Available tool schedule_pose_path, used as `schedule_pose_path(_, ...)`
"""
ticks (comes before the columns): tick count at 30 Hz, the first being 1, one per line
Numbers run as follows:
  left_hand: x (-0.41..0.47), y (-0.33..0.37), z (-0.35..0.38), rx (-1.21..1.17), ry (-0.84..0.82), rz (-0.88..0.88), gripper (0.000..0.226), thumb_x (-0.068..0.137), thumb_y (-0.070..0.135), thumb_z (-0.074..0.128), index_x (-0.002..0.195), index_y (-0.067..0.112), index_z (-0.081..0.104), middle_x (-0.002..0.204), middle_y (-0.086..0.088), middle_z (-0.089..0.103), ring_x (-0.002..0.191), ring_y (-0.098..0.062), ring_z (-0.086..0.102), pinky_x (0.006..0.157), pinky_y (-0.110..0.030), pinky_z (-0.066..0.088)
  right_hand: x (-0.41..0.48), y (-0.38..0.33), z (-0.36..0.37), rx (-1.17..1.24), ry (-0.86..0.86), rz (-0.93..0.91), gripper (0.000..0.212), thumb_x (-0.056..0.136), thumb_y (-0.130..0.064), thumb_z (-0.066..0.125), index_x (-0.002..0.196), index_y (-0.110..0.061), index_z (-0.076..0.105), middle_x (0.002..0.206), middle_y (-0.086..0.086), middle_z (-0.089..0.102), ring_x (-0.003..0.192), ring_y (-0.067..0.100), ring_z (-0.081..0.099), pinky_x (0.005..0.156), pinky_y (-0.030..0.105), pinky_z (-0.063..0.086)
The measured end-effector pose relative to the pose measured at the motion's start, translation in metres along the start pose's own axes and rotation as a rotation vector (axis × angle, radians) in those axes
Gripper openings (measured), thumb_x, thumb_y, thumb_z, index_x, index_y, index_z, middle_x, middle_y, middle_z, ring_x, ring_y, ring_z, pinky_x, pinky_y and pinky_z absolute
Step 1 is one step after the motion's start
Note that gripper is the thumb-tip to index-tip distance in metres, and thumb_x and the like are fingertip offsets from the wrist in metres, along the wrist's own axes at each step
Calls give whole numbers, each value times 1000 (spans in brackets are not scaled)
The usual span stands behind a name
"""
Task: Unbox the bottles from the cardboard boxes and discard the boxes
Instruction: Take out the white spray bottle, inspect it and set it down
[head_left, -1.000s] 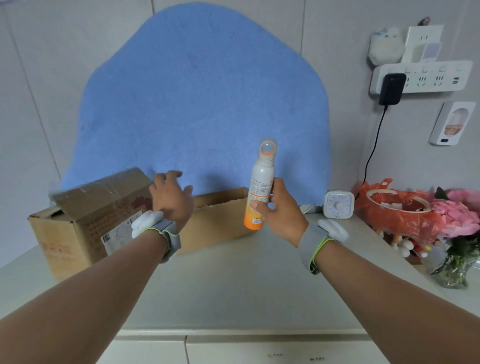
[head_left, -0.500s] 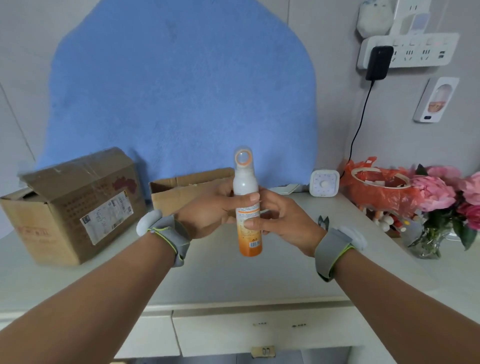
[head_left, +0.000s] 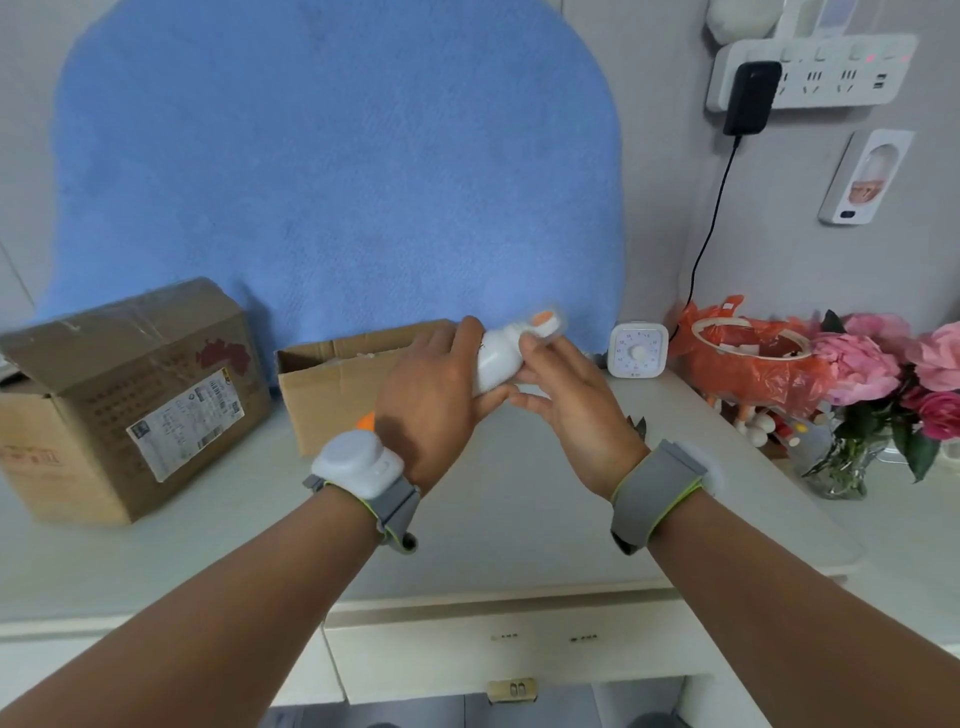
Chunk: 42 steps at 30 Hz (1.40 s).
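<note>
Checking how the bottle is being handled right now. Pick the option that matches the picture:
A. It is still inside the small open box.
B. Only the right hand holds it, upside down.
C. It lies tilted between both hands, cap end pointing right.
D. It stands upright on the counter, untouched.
C: the bottle is tilted with its orange cap to the right, the left hand wrapped around its body and the right hand touching it near the cap.
</note>
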<state>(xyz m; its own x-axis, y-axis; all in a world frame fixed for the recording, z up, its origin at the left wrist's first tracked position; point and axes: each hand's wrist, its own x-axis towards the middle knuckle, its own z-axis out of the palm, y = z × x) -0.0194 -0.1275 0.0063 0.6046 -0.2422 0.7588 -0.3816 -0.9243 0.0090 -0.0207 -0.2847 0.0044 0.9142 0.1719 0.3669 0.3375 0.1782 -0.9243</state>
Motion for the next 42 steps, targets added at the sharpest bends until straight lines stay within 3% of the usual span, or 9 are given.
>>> schedule_pose_path(4, 0, 6, -1, -15, -33, 28, 56, 85, 55, 64, 113, 8, 54, 99, -7, 60, 87, -26, 56, 71, -34, 41, 5, 1, 0, 101, 8, 1, 35, 101, -24, 48, 123, 1, 58, 124, 19, 64, 116, 28, 63, 96, 42, 54)
schedule_pose_path(9, 2, 11, -18, -1075, -705, -443, 39, 89, 52, 62, 98, 14, 61, 86, -7, 74, 77, -24, 73, 64, -33, 57, 11, -1, -14, 481, -3, 110, 38, 104, -33, 35, 120, -8, 59, 118, 12, 68, 108, 21, 64, 97, 37, 51)
schedule_pose_path(12, -3, 13, -20, -1430, -948, -447, 32, 94, 37, 58, 113, 11, 62, 105, -19, 71, 98, -35, 70, 80, -38, 57, 15, -6, -14, 664, -97, 215, 47, 103, -44, 30, 126, -15, 58, 106, 3, 71, 95, 14, 63, 85, 29, 54)
schedule_pose_path(19, -2, 10, -20, -1379, -882, -321, 25, 92, 22, 63, 116, 17, 64, 119, -15, 68, 112, -32, 66, 99, -49, 51, 15, -21, -13, 664, -263, 177, 47, 101, -46, 34, 114, -20, 71, 96, 2, 68, 85, 12, 64, 77, 25, 55)
schedule_pose_path(27, -1, 9, -19, -1397, -927, -353, 28, 94, 27, 61, 119, 14, 63, 121, -18, 68, 112, -35, 66, 95, -46, 53, 16, -15, -14, 612, -215, 195, 48, 101, -48, 32, 117, -21, 68, 100, 1, 68, 87, 10, 64, 77, 24, 56)
schedule_pose_path(31, 2, 12, -22, -1623, -957, -519, 41, 97, 38, 52, 119, 5, 63, 114, -24, 68, 107, -40, 67, 96, -49, 53, 20, -11, -12, 489, -118, 325, 52, 99, -53, 35, 121, -15, 63, 100, 3, 72, 76, 12, 68, 70, 28, 56)
schedule_pose_path(34, 10, 16, -26, -1912, -881, -738, 49, 99, 41, 47, 118, -2, 63, 103, -24, 70, 95, -34, 72, 86, -45, 59, 19, -8, -10, 390, -58, 460, 49, 96, -53, 46, 109, -9, 64, 54, 2, 53, 36, 11, 43, 45, 22, 41)
schedule_pose_path(38, 17, 18, -29, -1978, -813, -840, 53, 97, 38, 51, 98, -9, 74, 98, -24, 72, 88, -33, 74, 70, -39, 62, 19, -7, -9, 512, -24, 536, 42, 96, -47, 51, 101, -6, 59, 58, 1, 34, 55, 11, 32, 61, 23, 43)
schedule_pose_path(42, 19, 20, -27, -1991, -797, -896, 53, 99, 37, 50, 94, -9, 75, 96, -23, 73, 85, -34, 75, 68, -40, 62, 18, -9, -10, 547, -55, 556, 39, 97, -47, 49, 88, -10, 60, 43, -3, 42, 43, 8, 41, 49, 20, 49)
